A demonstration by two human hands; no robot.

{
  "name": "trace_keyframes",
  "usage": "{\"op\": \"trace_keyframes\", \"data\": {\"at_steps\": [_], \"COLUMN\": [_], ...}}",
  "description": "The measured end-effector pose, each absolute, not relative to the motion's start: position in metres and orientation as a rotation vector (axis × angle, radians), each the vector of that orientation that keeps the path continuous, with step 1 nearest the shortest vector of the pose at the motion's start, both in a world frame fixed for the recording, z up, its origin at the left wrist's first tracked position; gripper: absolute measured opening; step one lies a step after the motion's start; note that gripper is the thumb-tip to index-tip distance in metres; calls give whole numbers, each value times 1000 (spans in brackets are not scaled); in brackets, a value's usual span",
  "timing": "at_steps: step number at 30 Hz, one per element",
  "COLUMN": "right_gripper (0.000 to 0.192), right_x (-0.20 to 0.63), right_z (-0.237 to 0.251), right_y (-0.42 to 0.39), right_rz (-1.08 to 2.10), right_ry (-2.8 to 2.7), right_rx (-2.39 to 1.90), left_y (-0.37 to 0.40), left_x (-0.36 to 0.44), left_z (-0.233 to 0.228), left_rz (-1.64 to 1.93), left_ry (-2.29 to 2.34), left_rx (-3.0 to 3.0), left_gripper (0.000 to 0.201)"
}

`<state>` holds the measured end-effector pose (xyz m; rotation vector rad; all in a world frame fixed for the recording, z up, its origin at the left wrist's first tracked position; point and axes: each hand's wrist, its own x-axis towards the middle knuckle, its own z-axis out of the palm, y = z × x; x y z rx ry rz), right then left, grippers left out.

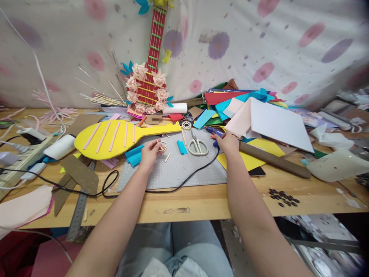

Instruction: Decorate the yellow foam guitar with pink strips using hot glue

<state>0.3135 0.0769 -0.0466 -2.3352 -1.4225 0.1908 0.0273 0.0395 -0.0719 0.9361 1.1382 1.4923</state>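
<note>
My left hand (150,154) is closed in a pinch on short pale wooden sticks (163,147) over the grey cutting mat (173,175). One loose stick piece lies just below its fingertips. On the mat's right side my right hand (227,143) is closed around a blue glue gun (213,130), whose black cord (190,175) curves back across the mat. Scissors (197,146) with pale handles lie between the hands, beside a small blue paper piece (181,147). To the left rests a yellow guitar-shaped cutout (115,138) with pink strips, its neck reaching above my left hand.
A red toy guitar (150,84) with paper roses leans at the back. Coloured sheets (239,100) and a white board (276,123) pile up right. A brown tube (273,158), black beads (284,198), a metal ruler (77,211) and a power strip (20,167) lie around.
</note>
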Motion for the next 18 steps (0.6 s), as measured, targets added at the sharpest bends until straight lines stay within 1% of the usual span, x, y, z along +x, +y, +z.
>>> {"op": "trace_keyframes", "data": {"at_steps": [3, 6, 9, 11, 14, 16, 18], "right_gripper": [61, 62, 62, 57, 42, 35, 32], "right_x": [314, 311, 313, 318, 323, 322, 314], "right_z": [-56, -56, -45, -35, -24, -21, -22], "right_y": [83, 85, 80, 73, 65, 64, 67], "right_rz": [237, 256, 245, 270, 254, 157, 96], "right_ry": [-1397, -1349, -1245, -1226, -1231, -1245, -1212], "right_rx": [-2375, -2398, -2369, -2309, -2156, -1970, -1719], "left_y": [39, 38, 38, 37, 37, 37, 37], "left_x": [27, 27, 27, 27, 27, 27, 27], "left_z": [-73, -74, -73, -72, -71, -70, -69], "left_rz": [1437, 1391, 1388, 1395, 1408, 1416, 1427], "left_ry": [1075, 1037, 1023, 1028, 1046, 1052, 1047], "left_rx": [883, 868, 872, 874, 870, 864, 859], "left_gripper": [35, 39, 39, 38, 36, 35, 34]}}
